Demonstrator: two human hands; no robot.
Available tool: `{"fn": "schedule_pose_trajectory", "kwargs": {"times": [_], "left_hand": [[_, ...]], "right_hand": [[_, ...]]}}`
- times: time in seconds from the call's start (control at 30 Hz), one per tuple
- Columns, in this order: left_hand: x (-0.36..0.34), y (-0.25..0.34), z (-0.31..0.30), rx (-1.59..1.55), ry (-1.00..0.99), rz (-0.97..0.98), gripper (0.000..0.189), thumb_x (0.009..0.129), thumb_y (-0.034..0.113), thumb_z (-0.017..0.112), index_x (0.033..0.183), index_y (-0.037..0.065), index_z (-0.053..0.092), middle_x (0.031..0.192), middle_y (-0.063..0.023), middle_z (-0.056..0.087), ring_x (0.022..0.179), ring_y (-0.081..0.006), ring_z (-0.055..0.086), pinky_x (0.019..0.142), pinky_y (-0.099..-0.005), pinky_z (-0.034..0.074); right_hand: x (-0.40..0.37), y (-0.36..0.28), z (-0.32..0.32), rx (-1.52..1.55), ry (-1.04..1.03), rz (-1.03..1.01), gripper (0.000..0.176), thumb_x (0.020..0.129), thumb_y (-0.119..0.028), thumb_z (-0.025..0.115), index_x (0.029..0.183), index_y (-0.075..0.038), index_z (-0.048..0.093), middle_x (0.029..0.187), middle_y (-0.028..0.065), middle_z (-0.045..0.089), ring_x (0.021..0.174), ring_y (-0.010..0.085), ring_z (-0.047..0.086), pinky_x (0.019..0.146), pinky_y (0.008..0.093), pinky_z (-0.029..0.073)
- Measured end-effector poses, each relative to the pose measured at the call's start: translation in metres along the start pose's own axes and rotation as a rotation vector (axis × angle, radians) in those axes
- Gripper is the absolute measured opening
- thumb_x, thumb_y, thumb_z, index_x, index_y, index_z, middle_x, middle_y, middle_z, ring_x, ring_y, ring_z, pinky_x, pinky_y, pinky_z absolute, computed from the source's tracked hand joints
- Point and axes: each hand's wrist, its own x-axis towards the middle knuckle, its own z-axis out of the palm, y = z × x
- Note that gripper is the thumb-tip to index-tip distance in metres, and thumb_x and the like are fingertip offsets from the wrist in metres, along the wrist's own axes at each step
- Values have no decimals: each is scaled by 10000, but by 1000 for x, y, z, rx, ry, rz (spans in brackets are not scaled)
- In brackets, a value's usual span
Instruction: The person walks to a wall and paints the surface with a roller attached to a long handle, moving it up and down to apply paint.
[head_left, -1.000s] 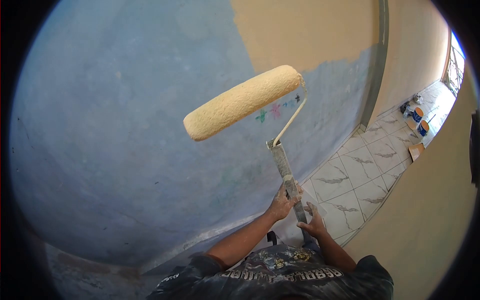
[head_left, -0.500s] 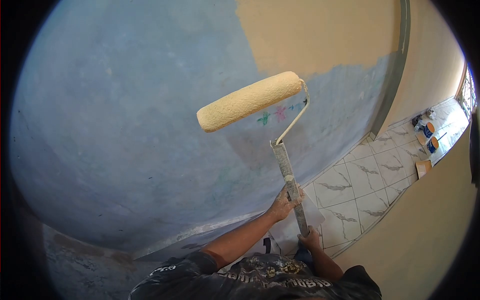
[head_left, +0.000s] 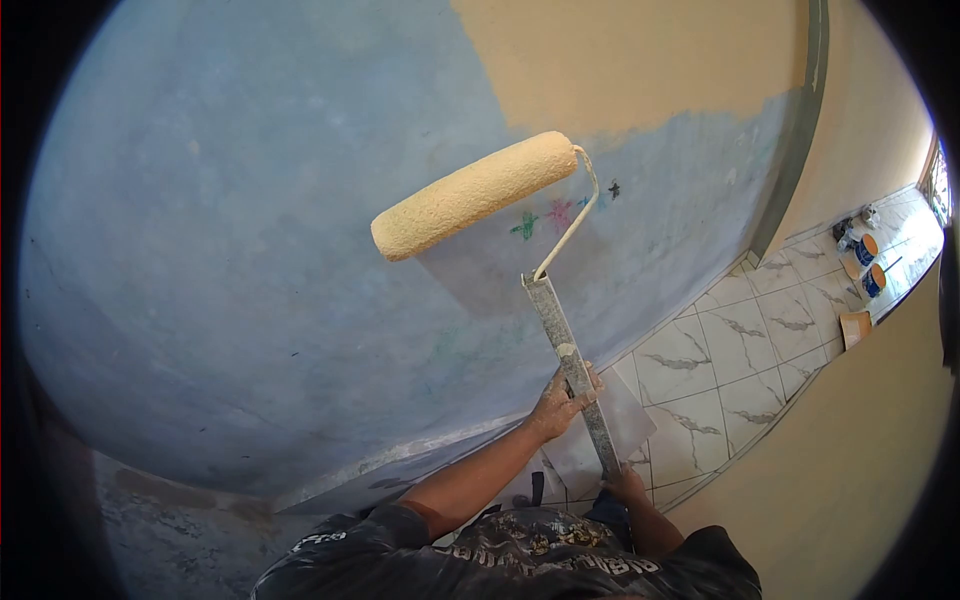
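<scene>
A paint roller [head_left: 475,195] coated in cream paint is raised in front of the blue wall [head_left: 250,250]. Its bent wire frame joins a long, paint-spattered handle [head_left: 557,325]. My left hand [head_left: 566,402] is wrapped round the middle of that handle. Lower down, my right hand [head_left: 625,485] grips the handle's bottom end. Behind and above the roller, the upper wall carries a cream painted area [head_left: 640,60] with an uneven lower edge. Small green, pink and dark marks [head_left: 558,213] show on the blue surface beside the wire frame.
White tiled floor [head_left: 675,360] with grey veins runs along the wall's foot to the right. Paint containers [head_left: 873,280] and a tan box [head_left: 855,328] stand on it farther off. A grey vertical trim [head_left: 800,150] borders the wall, and a beige surface [head_left: 830,450] is at lower right.
The roller and its handle have shifted slightly left and up in view, with both hands still round the handle. The containers and floor appear slightly farther right.
</scene>
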Motion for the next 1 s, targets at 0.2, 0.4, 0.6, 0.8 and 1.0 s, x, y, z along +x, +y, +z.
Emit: {"fn": "schedule_pose_trajectory", "kwargs": {"times": [0.2, 0.4, 0.6, 0.8, 1.0], "left_hand": [[3, -6, 1, -14, 20, -46, 523, 875, 70, 688, 1286, 71, 364, 1092, -39, 531, 1088, -185, 550, 988, -368, 441], [4, -8, 5, -73, 37, 12, 532, 906, 131, 676, 1326, 28, 367, 1068, -44, 553, 1050, -157, 550, 944, -333, 453], [8, -6, 8, -44, 54, 34, 530, 903, 132, 679, 1321, 28, 368, 1045, -34, 543, 996, -141, 537, 907, -318, 453], [11, -10, 6, -53, 44, 41, 551, 896, 110, 678, 1337, 30, 357, 1041, -36, 545, 998, -148, 543, 923, -325, 449], [8, -2, 8, -80, 17, 52, 551, 896, 115, 678, 1315, 44, 326, 1079, -62, 538, 1084, -199, 560, 1022, -392, 433]], "right_hand": [[-9, 6, -7, 9, -48, 94, 712, 723, -377, 763, 1272, -16, 489, 1139, 253, 606, 1061, 413, 600, 900, 469, 483], [-19, -22, -36, 99, -30, 153, 646, 733, -344, 782, 1201, 9, 513, 1124, 252, 622, 1087, 409, 594, 907, 466, 476], [-10, -7, -37, 59, -44, 202, 615, 737, -369, 783, 1151, 6, 523, 1128, 251, 621, 1101, 405, 588, 910, 468, 473], [-6, -10, -45, 41, -92, 196, 732, 738, -406, 778, 1270, 3, 486, 1186, 259, 598, 1136, 398, 573, 956, 454, 461], [-19, -25, -58, 47, 59, 120, 575, 721, -380, 767, 1101, -1, 562, 1071, 252, 633, 1038, 405, 614, 873, 469, 494]]}}
